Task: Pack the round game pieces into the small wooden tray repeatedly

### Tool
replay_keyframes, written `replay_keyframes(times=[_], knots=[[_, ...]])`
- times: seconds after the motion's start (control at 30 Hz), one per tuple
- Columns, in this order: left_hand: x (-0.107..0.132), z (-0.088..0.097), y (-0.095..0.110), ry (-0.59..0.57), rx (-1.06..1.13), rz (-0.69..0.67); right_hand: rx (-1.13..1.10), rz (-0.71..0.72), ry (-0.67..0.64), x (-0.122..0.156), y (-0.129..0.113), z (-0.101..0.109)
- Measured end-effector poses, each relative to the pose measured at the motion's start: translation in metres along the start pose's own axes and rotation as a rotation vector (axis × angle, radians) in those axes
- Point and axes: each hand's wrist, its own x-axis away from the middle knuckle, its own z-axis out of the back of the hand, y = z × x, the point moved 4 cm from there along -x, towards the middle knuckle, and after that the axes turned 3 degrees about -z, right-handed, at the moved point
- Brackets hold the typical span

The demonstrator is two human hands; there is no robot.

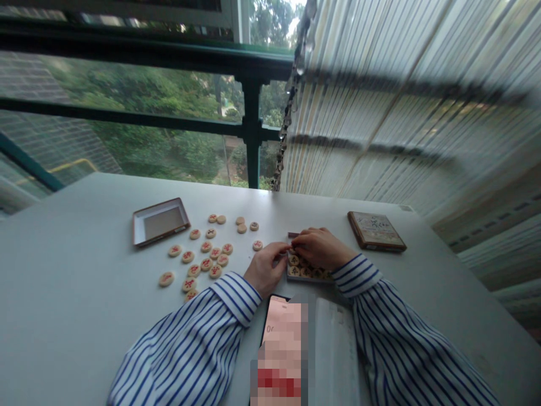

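My left hand (267, 267) is at the left edge of a shallow box (310, 279), its thumb and fingers pinched together. Over the box lies my right hand (323, 247), fingers curled down, its fingertips meeting those of the left at the box's upper left. Whatever the fingertips hold is hidden. Round Chinese chess pieces (294, 271) with dark characters sit in rows inside the box, partly covered by the right hand. Left of my hands, several red-marked xiangqi pieces (207, 264) are scattered on the white table (97, 254); a few others lie face down.
An open, empty box tray (163, 223) stands at the left. A closed, printed box (376, 231) lies at the right. Close to me are a phone (276, 321), partly blurred out, and a pale translucent case (336, 349). Beyond the table are a window railing (252, 129) and string curtains (359, 113).
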Motion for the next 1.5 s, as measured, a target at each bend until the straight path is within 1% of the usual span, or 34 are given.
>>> replay_keyframes(times=[0.5,0.87,1.0,1.2,1.5], knots=[[0.000,0.000,0.001,-0.019,-0.016,0.001,-0.016,0.026,-0.001,0.001,-0.001,0.000],[-0.001,0.000,0.001,-0.016,-0.009,0.002,0.002,0.020,-0.006,0.001,-0.001,0.000],[0.000,-0.001,0.000,-0.023,-0.004,0.005,-0.005,0.005,0.031,0.002,0.001,0.005],[0.000,0.000,-0.001,-0.013,-0.009,0.026,-0.039,-0.033,0.022,0.004,0.005,0.015],[0.000,0.000,0.000,-0.021,-0.013,0.023,-0.020,-0.007,-0.019,0.004,0.000,0.007]])
